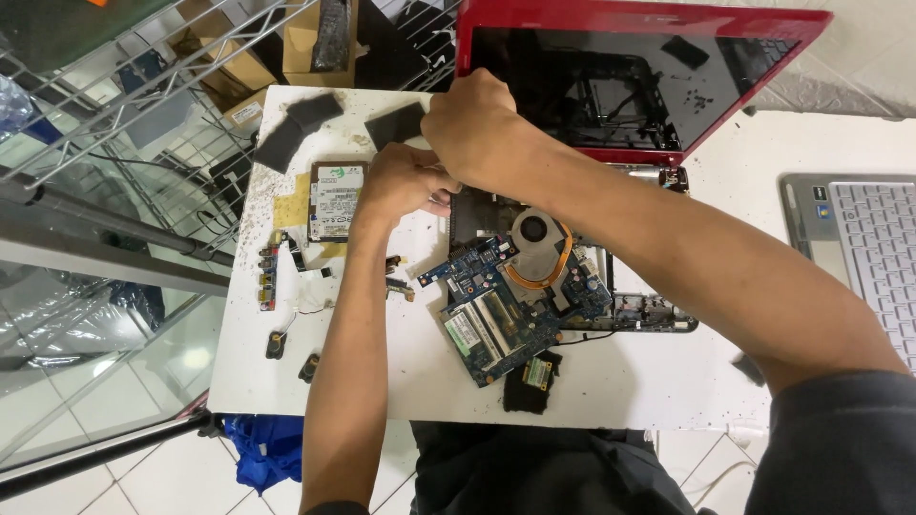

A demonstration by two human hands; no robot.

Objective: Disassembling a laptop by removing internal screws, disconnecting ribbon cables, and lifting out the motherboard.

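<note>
Here both hands (434, 157) grip beside the blue motherboard (506, 305).

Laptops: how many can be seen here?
2. A red laptop stands open at the back of the white table, gutted, its blue circuit board pulled loose below both hands. A silver laptop sits at the right edge, partly cut off. Others may lie out of view.

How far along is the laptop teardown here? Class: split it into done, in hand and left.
Done: the hard drive, small boards and foam pads lie out on the table. In hand: both hands, left and right, work at the base's top-left corner. Left: the motherboard with its fan sits on the base; the red lid remains attached.
</note>
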